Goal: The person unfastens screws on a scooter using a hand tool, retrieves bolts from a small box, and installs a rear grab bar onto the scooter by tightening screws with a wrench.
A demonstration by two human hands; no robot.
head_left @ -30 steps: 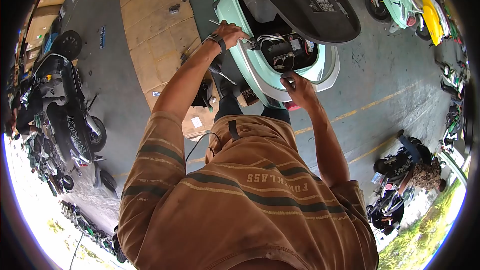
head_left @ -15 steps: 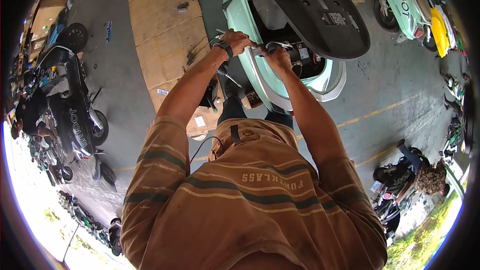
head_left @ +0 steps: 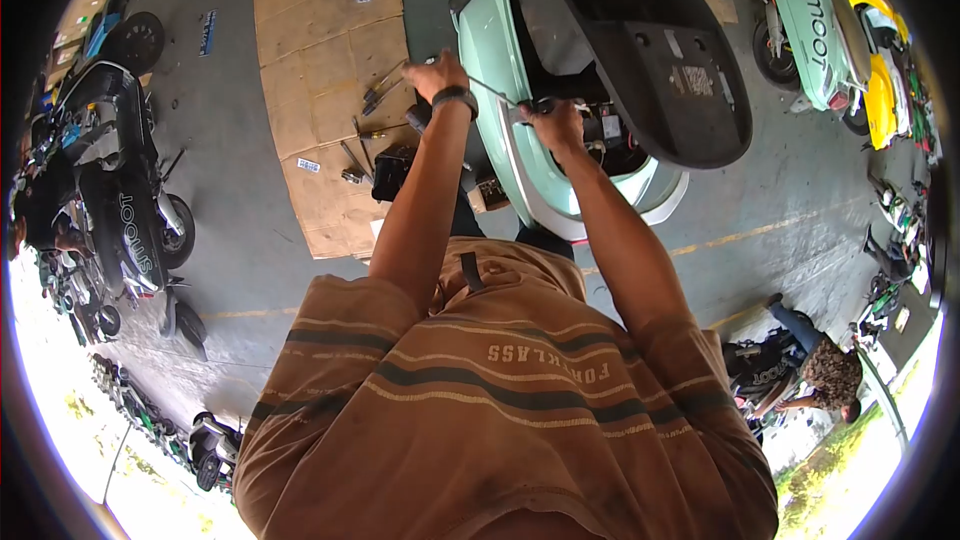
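Observation:
A mint-green scooter [head_left: 487, 70] stands in front of me, its black seat [head_left: 670, 70] tipped up over the open compartment. My left hand [head_left: 437, 77] is closed around one end of a thin metal rod tool [head_left: 490, 91], out to the left of the scooter body. The rod slants across the green side panel to my right hand [head_left: 556, 126]. That hand is closed at the compartment's near edge, with something dark at its fingertips that I cannot make out. Beside it, inside the compartment, sits a dark battery [head_left: 608, 124].
Cardboard [head_left: 320, 50] lies on the floor at left, bearing screwdrivers [head_left: 375, 132], a black container [head_left: 393, 172] and small parts. Black scooters [head_left: 135, 220] stand further left. A green scooter [head_left: 808, 30] and a yellow one [head_left: 880, 90] stand right. Another person [head_left: 830, 365] bends over a scooter.
My left hand has moved left, away from my right hand, and the rod now shows between them. My right hand stays at the compartment edge. The view has shifted slightly.

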